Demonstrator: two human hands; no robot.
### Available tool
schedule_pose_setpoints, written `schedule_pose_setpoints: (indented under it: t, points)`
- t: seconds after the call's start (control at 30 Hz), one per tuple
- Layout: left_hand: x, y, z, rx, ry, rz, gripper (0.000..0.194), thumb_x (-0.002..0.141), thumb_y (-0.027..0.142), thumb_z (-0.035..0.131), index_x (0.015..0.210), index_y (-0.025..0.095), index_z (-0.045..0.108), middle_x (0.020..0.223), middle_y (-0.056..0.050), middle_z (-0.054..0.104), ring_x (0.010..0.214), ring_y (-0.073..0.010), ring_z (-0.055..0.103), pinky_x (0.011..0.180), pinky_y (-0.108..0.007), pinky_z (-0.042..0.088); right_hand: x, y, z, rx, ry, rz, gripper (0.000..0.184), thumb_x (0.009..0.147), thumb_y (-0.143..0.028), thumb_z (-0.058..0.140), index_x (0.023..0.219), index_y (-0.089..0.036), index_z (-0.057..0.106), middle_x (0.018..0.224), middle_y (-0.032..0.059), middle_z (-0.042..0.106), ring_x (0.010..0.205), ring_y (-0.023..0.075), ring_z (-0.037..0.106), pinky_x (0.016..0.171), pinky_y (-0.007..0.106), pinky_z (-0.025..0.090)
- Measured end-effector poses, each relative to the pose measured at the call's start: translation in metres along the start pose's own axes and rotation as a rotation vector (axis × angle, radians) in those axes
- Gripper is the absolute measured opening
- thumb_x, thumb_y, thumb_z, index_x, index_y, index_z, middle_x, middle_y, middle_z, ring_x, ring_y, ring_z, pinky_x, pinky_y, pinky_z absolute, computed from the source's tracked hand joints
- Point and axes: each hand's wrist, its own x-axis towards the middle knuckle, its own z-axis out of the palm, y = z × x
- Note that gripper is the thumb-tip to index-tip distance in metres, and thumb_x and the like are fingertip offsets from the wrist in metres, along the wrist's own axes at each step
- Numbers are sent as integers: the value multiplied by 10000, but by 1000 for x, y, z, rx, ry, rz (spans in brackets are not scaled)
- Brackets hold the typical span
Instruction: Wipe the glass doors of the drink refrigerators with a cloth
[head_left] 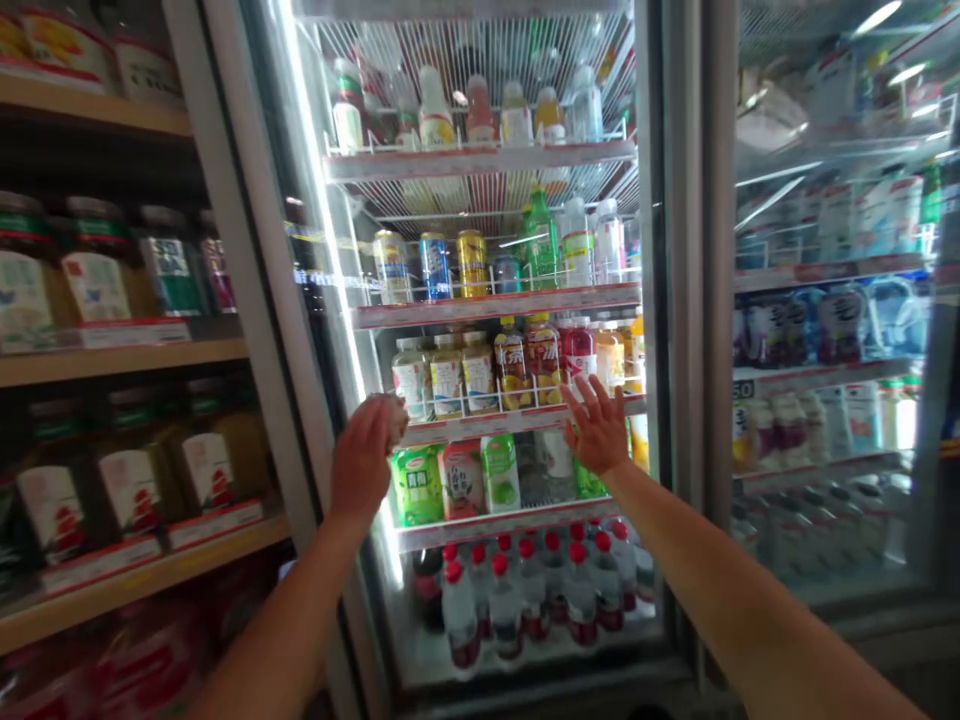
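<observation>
My left hand [365, 440] is closed around a crumpled pale cloth [396, 418]; most of the cloth is hidden by the fingers. It is raised at the left side of a lit drinks fridge, near the shelf edge [480, 428]. My right hand [596, 425] is open, its fingers spread toward the fridge front, and it holds nothing. Beyond its fingertips are a red drink bottle [580, 350] and dark tea bottles [543, 355]. Green drink packs [418, 485] and a pink pack [460, 480] stand on the shelf below. Whether either hand touches glass I cannot tell.
Clear bottles with red caps [504, 605] fill the fridge bottom. Cans [435, 268] and a green bottle [541, 240] stand higher up. At left, wooden shelves [135, 365] carry large bottles [97, 265]. A metal frame [701, 300] divides off another fridge of packs [840, 325] at right.
</observation>
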Motion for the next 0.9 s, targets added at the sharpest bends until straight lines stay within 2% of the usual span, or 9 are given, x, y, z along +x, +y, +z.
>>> schedule_pose_setpoints:
  t: [0.1,0.17,0.33,0.47,0.57,0.63,0.77,0.83,0.9]
  points:
    - [41,-2,4,24,92,-234,643,962,73,432,1585,158,297,1538,-195,441,1447,-337,401,1166,-559,380,1,-1,-1,-3,6,-6,669,956,-284,528,1585,-224,308,1516,138,510,1547,280,236,1254,586,112]
    - [37,22,6,5,94,-293,638,965,80,429,1584,174,305,1549,-181,429,1458,-323,387,1189,-534,357,0,-1,-1,-5,12,-5,674,960,-289,525,1591,-226,297,1511,138,516,1545,280,241,1255,581,106]
    - [1,71,11,-86,-125,142,694,948,35,423,1599,227,279,1465,-136,548,1452,-273,419,1172,-440,390,-1,-1,0,6,8,21,688,974,-298,508,1610,-256,249,1538,110,498,1533,275,280,1259,564,107]
    - [54,55,18,-67,5,-44,624,948,53,419,1562,137,352,1491,-187,510,1441,-301,423,1186,-473,369,-3,0,2,21,10,26,696,976,-303,506,1616,-263,235,1551,102,489,1532,273,287,1263,555,109]
    - [81,65,28,-15,107,-216,607,957,86,424,1559,129,360,1514,-185,481,1443,-302,409,1198,-477,351,-2,1,2,32,27,36,681,973,-297,514,1606,-260,267,1537,106,509,1530,267,297,1264,553,111]
    - [73,87,33,-24,100,-148,625,962,90,418,1578,138,326,1514,-188,484,1461,-297,392,1193,-471,355,-2,1,1,40,33,38,673,971,-292,520,1601,-256,284,1531,107,518,1526,266,308,1266,551,115]
    - [56,113,36,-142,-145,356,670,961,39,407,1581,284,335,1456,-56,586,1422,-196,467,1204,-371,339,-2,1,1,52,17,35,695,971,-268,524,1611,-259,252,1553,104,494,1526,277,311,1264,566,132]
    - [73,112,36,-131,-152,298,647,971,65,422,1581,264,340,1480,-69,564,1438,-219,447,1197,-395,341,-2,1,1,61,14,39,711,973,-268,522,1618,-272,222,1568,98,477,1523,279,318,1262,573,136]
    - [97,111,38,-87,-68,94,628,976,72,407,1580,236,348,1502,-99,536,1455,-250,419,1191,-438,339,-3,2,1,72,9,45,722,974,-273,522,1622,-279,204,1579,94,461,1521,282,324,1263,578,130]
